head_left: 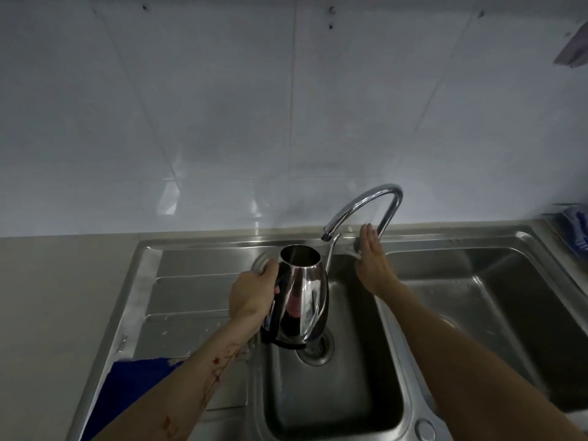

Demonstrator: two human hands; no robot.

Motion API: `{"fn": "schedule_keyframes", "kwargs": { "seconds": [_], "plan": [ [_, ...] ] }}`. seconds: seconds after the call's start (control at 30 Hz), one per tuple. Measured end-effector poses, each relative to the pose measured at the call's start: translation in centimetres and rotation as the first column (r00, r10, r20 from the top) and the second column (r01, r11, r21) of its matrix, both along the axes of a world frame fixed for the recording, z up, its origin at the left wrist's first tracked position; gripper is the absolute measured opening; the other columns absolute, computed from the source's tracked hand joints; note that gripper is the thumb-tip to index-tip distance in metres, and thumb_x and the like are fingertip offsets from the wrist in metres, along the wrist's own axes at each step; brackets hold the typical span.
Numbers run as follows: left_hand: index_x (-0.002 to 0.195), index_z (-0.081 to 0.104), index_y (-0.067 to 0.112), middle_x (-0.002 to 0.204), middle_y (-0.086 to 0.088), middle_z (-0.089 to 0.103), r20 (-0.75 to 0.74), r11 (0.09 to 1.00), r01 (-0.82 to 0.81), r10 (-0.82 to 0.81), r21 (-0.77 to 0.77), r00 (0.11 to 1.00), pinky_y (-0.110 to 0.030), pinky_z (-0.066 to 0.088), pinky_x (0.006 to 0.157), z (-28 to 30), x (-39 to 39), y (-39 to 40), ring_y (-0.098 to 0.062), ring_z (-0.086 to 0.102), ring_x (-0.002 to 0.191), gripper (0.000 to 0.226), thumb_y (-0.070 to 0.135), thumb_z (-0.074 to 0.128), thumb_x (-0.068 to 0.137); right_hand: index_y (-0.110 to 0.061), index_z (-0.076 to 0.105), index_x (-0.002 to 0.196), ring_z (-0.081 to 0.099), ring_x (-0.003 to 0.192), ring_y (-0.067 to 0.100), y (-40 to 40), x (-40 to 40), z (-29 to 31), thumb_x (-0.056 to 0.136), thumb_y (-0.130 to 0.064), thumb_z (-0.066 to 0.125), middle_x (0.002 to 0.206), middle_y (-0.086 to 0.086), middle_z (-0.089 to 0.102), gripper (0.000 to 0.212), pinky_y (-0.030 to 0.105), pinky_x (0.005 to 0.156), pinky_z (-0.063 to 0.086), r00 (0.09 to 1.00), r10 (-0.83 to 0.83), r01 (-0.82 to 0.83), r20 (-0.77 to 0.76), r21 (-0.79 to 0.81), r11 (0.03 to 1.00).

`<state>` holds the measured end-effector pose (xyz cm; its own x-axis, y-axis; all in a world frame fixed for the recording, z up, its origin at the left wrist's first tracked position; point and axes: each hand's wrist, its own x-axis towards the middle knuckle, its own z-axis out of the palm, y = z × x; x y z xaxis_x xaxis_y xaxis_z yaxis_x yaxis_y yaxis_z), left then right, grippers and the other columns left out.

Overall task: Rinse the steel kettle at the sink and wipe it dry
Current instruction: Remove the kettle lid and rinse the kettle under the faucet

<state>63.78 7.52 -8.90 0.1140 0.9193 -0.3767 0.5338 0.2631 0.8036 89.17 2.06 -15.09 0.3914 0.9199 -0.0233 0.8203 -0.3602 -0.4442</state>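
Note:
The steel kettle (304, 300) hangs over the small middle sink bowl (359, 377), open top up and tilted away, its thin spout rising toward the tap outlet. My left hand (254, 297) grips its black handle. The curved chrome tap (366, 205) arches above the kettle; no water stream shows. My right hand (370, 259) reaches to the tap's base with fingers stretched out flat, resting against the lever there. A blue cloth (133, 393) lies on the draining board at the lower left, partly under my left forearm.
A large second bowl (496, 313) lies to the right. The ribbed draining board (187, 291) is to the left, beige counter (54, 313) beyond it. White tiled wall behind. A blue-and-white item (577, 230) sits at the far right edge.

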Motion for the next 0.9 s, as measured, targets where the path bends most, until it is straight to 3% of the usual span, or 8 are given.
{"fn": "schedule_keyframes", "kwargs": {
  "seconds": [0.13, 0.33, 0.43, 0.53, 0.63, 0.77, 0.9],
  "plan": [
    [0.045, 0.055, 0.018, 0.047, 0.001, 0.060, -0.030, 1.000, 0.009, -0.008, 0.021, 1.000, -0.028, 0.046, 0.057, -0.1, 1.6, 1.1, -0.017, 0.056, 0.046, 0.062, 0.065, 0.047, 0.085, -0.003, -0.008, 0.154, -0.013, 0.151, 0.030, 1.3, 1.1, -1.5, 0.084, 0.014, 0.040, 0.164, 0.017, -0.014, 0.087, 0.044, 0.125, 0.000, 1.000, 0.018, -0.018, 0.021, 0.004, 1.000],
    [0.047, 0.057, 0.017, 0.048, 0.001, 0.060, -0.050, 0.997, 0.022, -0.018, 0.068, 0.999, -0.028, 0.046, 0.058, -0.4, 2.7, 1.5, -0.018, 0.056, 0.047, 0.060, 0.060, 0.047, 0.087, -0.014, -0.019, 0.153, -0.017, 0.150, 0.035, 5.4, 3.2, -0.9, 0.089, 0.009, 0.039, 0.163, 0.007, -0.024, 0.090, 0.049, 0.121, 0.000, 0.988, 0.148, -0.133, 0.044, -0.240, 0.962],
    [0.047, 0.057, 0.018, 0.048, 0.001, 0.059, -0.057, 0.997, 0.022, -0.018, 0.069, 0.998, -0.027, 0.047, 0.058, -0.5, 2.8, 1.8, -0.017, 0.055, 0.046, 0.060, 0.060, 0.046, 0.088, -0.013, -0.019, 0.154, -0.017, 0.150, 0.036, 5.8, 3.5, -1.2, 0.087, 0.014, 0.038, 0.163, 0.007, -0.023, 0.092, 0.050, 0.121, 0.000, 0.991, 0.131, -0.133, -0.027, -0.262, 0.956],
    [0.047, 0.057, 0.018, 0.047, 0.002, 0.058, -0.061, 0.998, 0.024, -0.020, 0.061, 0.998, -0.028, 0.047, 0.059, -0.6, 3.0, 2.1, -0.017, 0.055, 0.045, 0.059, 0.060, 0.046, 0.088, -0.005, -0.009, 0.155, -0.013, 0.151, 0.035, 4.4, 2.4, -1.9, 0.084, 0.018, 0.037, 0.164, 0.016, -0.013, 0.088, 0.048, 0.123, 0.000, 0.992, 0.001, -0.017, -0.126, -0.128, 0.992],
    [0.048, 0.056, 0.017, 0.048, 0.001, 0.057, -0.052, 0.998, 0.033, -0.030, 0.049, 0.998, -0.029, 0.046, 0.058, -0.6, 3.3, 2.5, -0.018, 0.053, 0.046, 0.058, 0.059, 0.046, 0.088, -0.003, 0.011, 0.155, 0.003, 0.152, 0.036, 2.8, 1.4, -2.4, 0.085, 0.016, 0.040, 0.164, 0.021, 0.006, 0.078, 0.042, 0.122, 0.006, 0.971, -0.106, 0.105, -0.213, -0.018, 0.994],
    [0.048, 0.056, 0.017, 0.045, 0.004, 0.057, -0.023, 1.000, 0.023, -0.023, 0.000, 0.999, -0.029, 0.046, 0.060, -0.3, 4.0, 2.9, -0.019, 0.053, 0.046, 0.054, 0.056, 0.049, 0.084, -0.003, 0.042, 0.142, 0.040, 0.135, 0.041, 1.3, 0.8, -2.3, 0.083, 0.014, 0.042, 0.144, 0.024, 0.046, 0.061, 0.053, 0.112, 0.036, 0.964, -0.113, 0.147, -0.241, 0.129, 0.981],
    [0.055, 0.059, 0.015, 0.051, 0.004, 0.061, -0.023, 1.000, 0.000, -0.001, -0.028, 1.000, -0.026, 0.043, 0.056, 0.2, 4.6, 3.4, -0.016, 0.053, 0.047, 0.050, 0.054, 0.051, 0.085, -0.002, 0.049, 0.137, 0.048, 0.127, 0.037, 0.8, -0.2, -1.2, 0.084, 0.015, 0.042, 0.137, 0.022, 0.054, 0.055, 0.039, 0.107, 0.038, 0.967, -0.111, 0.155, -0.228, 0.184, 0.971]
  ]
}}
